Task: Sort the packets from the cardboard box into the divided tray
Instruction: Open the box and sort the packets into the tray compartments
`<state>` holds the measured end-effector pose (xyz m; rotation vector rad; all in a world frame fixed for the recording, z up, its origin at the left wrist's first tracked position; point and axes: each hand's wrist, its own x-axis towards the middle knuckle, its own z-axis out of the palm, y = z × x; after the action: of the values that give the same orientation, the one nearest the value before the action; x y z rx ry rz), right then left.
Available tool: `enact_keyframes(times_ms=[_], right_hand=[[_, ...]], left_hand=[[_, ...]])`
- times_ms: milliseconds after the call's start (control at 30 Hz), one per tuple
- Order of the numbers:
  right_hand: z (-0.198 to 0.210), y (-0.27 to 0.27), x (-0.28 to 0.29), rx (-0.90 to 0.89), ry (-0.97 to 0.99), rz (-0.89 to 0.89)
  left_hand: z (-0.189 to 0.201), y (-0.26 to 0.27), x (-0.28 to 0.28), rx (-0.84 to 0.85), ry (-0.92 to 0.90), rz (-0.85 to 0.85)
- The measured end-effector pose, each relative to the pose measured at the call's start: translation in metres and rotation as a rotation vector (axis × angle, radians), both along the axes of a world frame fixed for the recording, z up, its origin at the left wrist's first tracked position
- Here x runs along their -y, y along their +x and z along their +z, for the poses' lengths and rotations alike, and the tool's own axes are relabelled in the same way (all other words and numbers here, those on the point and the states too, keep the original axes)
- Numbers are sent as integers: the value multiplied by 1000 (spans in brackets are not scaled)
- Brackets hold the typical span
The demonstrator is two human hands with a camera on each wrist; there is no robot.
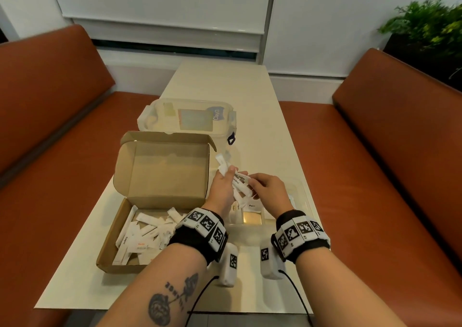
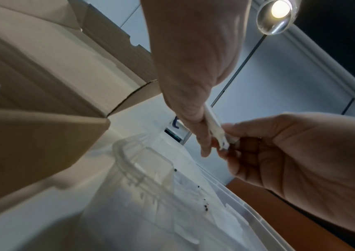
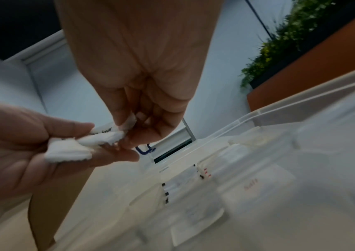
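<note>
The left hand [image 1: 222, 189] is gripping a bundle of white packets [image 1: 238, 185], long axes slanting up and away. The right hand [image 1: 268, 189] is pinching one packet's near end, its grip narrow. The divided tray [image 1: 303, 196] is lying directly beneath both grips, the cardboard box [image 1: 130, 216] off to their left.

Table [image 1: 250, 96]: long, cream, between two benches.
Benches [image 1: 400, 136]: orange-brown, padded, facing each other.
Window [image 1: 175, 49]: white blinds nearly fully down.
Plant [image 1: 430, 24]: green, far right.
Ceiling lamp [image 2: 279, 10]: lit.
</note>
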<state>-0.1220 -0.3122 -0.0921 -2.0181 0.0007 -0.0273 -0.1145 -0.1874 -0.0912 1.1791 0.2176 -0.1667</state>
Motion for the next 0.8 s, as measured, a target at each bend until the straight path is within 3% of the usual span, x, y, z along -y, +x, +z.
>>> enact_keyframes(times_ms=[133, 267, 433, 567, 800], right_hand=[[0, 0, 4, -78, 222, -50], [-3, -1, 8, -149, 246, -13], [-7, 1, 3, -99, 106, 15], [-7, 4, -3, -105, 74, 40], [-14, 7, -7, -154, -115, -169]], left_hand=[[-2, -3, -1, 8, 60, 36], [-4, -1, -1, 28, 152, 54], [-10, 0, -1, 57, 345, 7], [-13, 2, -3, 61, 361, 0], [-7, 8, -13, 170, 421, 114]])
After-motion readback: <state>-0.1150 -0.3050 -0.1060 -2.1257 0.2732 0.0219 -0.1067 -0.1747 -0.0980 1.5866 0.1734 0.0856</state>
